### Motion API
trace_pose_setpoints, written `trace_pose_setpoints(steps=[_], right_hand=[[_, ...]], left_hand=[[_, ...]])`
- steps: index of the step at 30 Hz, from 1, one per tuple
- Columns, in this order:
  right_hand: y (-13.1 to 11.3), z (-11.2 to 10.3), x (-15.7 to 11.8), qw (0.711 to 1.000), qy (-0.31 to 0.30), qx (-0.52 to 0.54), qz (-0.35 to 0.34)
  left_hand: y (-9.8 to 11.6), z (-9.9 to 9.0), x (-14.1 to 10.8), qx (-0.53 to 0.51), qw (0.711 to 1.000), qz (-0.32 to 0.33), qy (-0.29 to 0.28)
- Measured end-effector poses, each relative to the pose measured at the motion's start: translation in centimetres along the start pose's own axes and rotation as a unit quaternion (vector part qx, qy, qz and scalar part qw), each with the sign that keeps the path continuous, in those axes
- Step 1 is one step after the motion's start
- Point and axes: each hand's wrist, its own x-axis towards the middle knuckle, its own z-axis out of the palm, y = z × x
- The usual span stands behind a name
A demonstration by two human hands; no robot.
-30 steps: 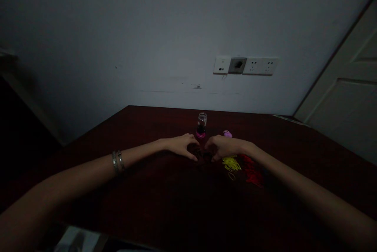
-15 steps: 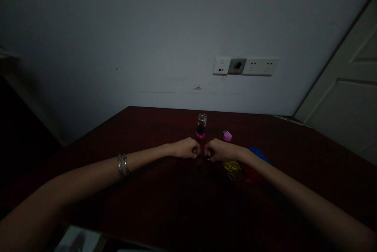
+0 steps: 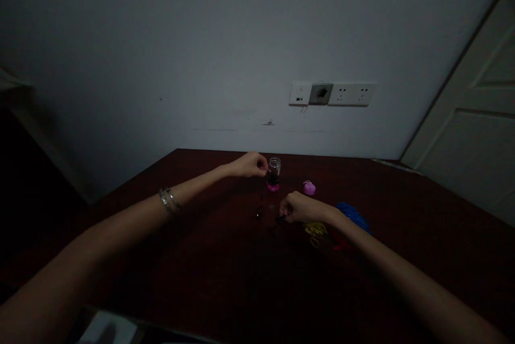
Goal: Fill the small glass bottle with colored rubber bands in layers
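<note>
My left hand (image 3: 248, 165), fingers pinched together, is raised just left of the rim of a clear glass jar (image 3: 274, 171). What it holds, if anything, is too small to make out. The jar stands upright, with dark and pink contents in its lower part. Low over the table, my right hand (image 3: 296, 207) is closed at a small dark thing (image 3: 280, 219) whose kind I cannot tell. Between the hands, nearer to me, lies another small dark object (image 3: 258, 215) with a bright glint. Bracelets circle my left wrist.
A purple, rounded item (image 3: 309, 188) sits right of the jar. Yellow bands (image 3: 316, 229), a blue bundle (image 3: 353, 216) and something red (image 3: 341, 243) lie near my right forearm. The dark red table (image 3: 209, 274) meets a wall with sockets (image 3: 349, 94).
My left hand has moved up and away from my right hand to the jar's side. The glinting dark object now shows on the table. My right hand has barely moved.
</note>
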Motion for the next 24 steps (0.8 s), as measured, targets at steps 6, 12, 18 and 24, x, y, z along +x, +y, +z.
trace_pose_setpoints(steps=[6, 12, 18, 24], right_hand=[[0.5, 0.2, 0.2, 1.0, 0.003, 0.01, 0.002], [0.7, 0.4, 0.3, 1.0, 0.013, 0.008, 0.002], [0.5, 0.4, 0.1, 1.0, 0.01, 0.017, 0.005], [0.2, 0.3, 0.1, 1.0, 0.01, 0.008, 0.011]], left_hand=[[-0.2, -2.9, 3.9, 0.001, 0.999, 0.013, 0.033], [-0.2, -2.4, 6.1, 0.042, 0.999, 0.024, 0.015], [-0.2, -2.3, 6.7, 0.074, 0.997, 0.03, -0.003], [-0.3, -2.4, 6.6, 0.07, 0.997, 0.039, -0.016]])
